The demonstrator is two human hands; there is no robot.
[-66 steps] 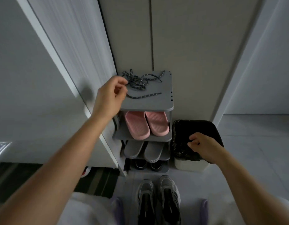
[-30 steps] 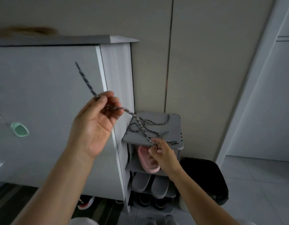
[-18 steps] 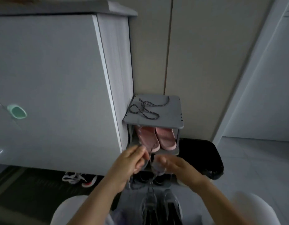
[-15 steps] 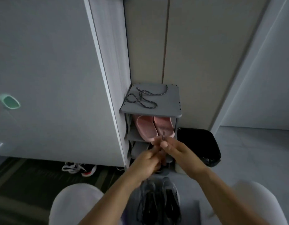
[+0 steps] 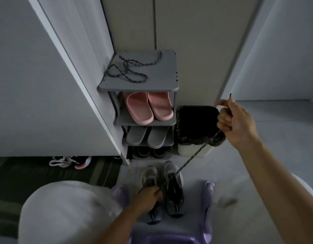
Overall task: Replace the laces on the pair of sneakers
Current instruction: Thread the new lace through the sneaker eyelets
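Two grey and black sneakers stand side by side on the floor between my feet, the left sneaker (image 5: 151,176) and the right sneaker (image 5: 175,191). My right hand (image 5: 235,120) is raised over the bin and shut on a dark speckled lace (image 5: 196,154), whose tip sticks up above my fingers. That lace runs taut down to the sneakers. My left hand (image 5: 148,196) rests on the left sneaker, fingers closed at the lace's lower end. A second speckled lace (image 5: 127,71) lies coiled on top of the shoe rack (image 5: 162,80).
The grey rack holds pink slippers (image 5: 148,107), grey slippers (image 5: 147,136) and dark shoes below. A black-lined bin (image 5: 196,124) stands to its right. A white cabinet (image 5: 46,76) fills the left, with a sneaker (image 5: 71,162) under it. A purple stool (image 5: 169,238) is beneath me.
The view has tilted down. My hands, which were together in front of the rack, have parted: the right rose to the right with the lace, the left dropped onto the left sneaker.
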